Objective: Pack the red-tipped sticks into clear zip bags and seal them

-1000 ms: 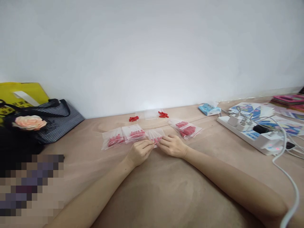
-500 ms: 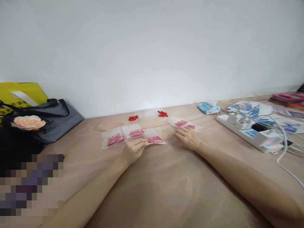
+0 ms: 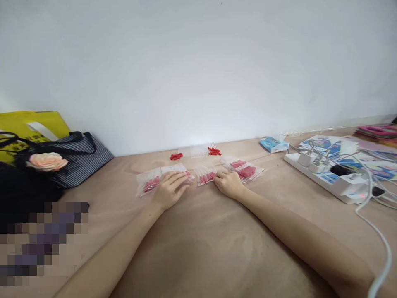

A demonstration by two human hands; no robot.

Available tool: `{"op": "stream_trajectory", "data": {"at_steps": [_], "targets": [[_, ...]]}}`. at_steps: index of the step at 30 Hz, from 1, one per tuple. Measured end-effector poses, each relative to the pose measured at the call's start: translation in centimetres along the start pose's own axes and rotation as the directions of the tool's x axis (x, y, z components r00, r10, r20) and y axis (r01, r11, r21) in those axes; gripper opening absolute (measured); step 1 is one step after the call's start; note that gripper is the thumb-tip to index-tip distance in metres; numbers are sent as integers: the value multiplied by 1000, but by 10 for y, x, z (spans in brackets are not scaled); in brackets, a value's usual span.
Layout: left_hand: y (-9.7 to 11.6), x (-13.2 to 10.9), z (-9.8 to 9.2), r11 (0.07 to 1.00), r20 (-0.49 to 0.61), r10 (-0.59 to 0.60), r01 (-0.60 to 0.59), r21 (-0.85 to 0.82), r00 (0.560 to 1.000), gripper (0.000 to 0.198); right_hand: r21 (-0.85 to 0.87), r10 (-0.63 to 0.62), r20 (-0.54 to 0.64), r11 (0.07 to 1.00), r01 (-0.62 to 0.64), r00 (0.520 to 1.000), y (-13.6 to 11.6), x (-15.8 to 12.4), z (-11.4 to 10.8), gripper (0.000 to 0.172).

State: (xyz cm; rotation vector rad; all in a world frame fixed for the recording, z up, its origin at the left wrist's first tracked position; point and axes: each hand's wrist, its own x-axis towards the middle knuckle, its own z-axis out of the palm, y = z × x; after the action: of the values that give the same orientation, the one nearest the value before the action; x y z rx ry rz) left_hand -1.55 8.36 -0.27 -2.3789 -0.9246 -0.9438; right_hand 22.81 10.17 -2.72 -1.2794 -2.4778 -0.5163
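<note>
My left hand (image 3: 169, 190) lies with its fingers stretched over a clear zip bag of red pieces (image 3: 175, 168), covering part of it. Beside it on the left is another such bag, the leftmost zip bag (image 3: 151, 184). My right hand (image 3: 228, 183) has its fingers bent closed on the right edge of the middle zip bag (image 3: 206, 176), which also holds several small red sticks. Just beyond that hand, more filled zip bags (image 3: 248, 170) overlap in a pile. What exactly the red pieces are is too small to tell.
Toward the wall lie two loose red heaps, a left heap (image 3: 176, 156) and a right heap (image 3: 214, 151), with flat clear bags (image 3: 198, 151) between. On the right are a tissue pack (image 3: 274, 144), a power strip (image 3: 319, 174) with cables and printed sheets. A striped bag (image 3: 80, 159) stands left.
My right hand has moved left from the right-hand pile to the middle bag. My left hand has let go of that bag and moved slightly left, fingers now spread.
</note>
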Motion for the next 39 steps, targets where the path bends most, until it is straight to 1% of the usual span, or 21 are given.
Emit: {"op": "stream_trajectory", "data": {"at_steps": [3, 6, 8, 11, 14, 17, 22, 25, 28, 32, 35, 37, 39], "targets": [[-17, -9, -7, 997, 25, -38, 36, 74, 999, 25, -4, 77, 65, 997, -77, 995, 4, 9, 2, 29], [-25, -17, -6, 996, 18, -33, 31, 88, 999, 21, -1, 105, 80, 994, -105, 991, 5, 15, 5, 30], [-26, -20, -3, 996, -3, -24, 24, 86, 1000, 22, 15, 110, 54, 994, -111, 992, 5, 13, 6, 30], [-24, -20, -2, 997, -56, -19, 23, 79, 998, 22, 74, 76, -52, 995, -72, 996, 5, 2, 5, 28], [-16, -18, -5, 998, -106, -27, 32, 52, 994, 17, 123, -2, -178, 992, 24, 984, 3, -14, 3, 25], [1, -17, -11, 999, -128, -32, 31, -9, 991, 14, 157, -56, -270, 982, 102, 961, -2, -27, 0, 22], [42, -20, -17, 987, -51, 32, -39, -157, 998, 15, 183, -134, -382, 959, 217, 914, -13, -39, -8, 19], [57, -22, -17, 961, -8, 27, -28, -274, 1000, 12, 176, -220, -393, 935, 308, 893, -13, -42, -14, 20], [61, -23, -16, 933, 6, -8, 10, -359, 1000, 11, 224, -300, -345, 894, 388, 890, -11, -47, -21, 20], [60, -22, -15, 913, 6, -69, 66, -403, 998, 12, 302, -319, -286, 865, 401, 903, -10, -52, -28, 24], [61, -21, -13, 903, 30, -86, 91, -421, 996, 13, 259, -314, -340, 875, 409, 886, -14, -53, -27, 25], [61, -20, -11, 902, 37, -68, 77, -424, 997, 13, 187, -320, -395, 890, 417, 861, -16, -53, -25, 21], [61, -20, -10, 902, 46, -36, 52, -430, 998, 11, 105, -348, -427, 897, 428, 834, -16, -54, -23, 20]]}}
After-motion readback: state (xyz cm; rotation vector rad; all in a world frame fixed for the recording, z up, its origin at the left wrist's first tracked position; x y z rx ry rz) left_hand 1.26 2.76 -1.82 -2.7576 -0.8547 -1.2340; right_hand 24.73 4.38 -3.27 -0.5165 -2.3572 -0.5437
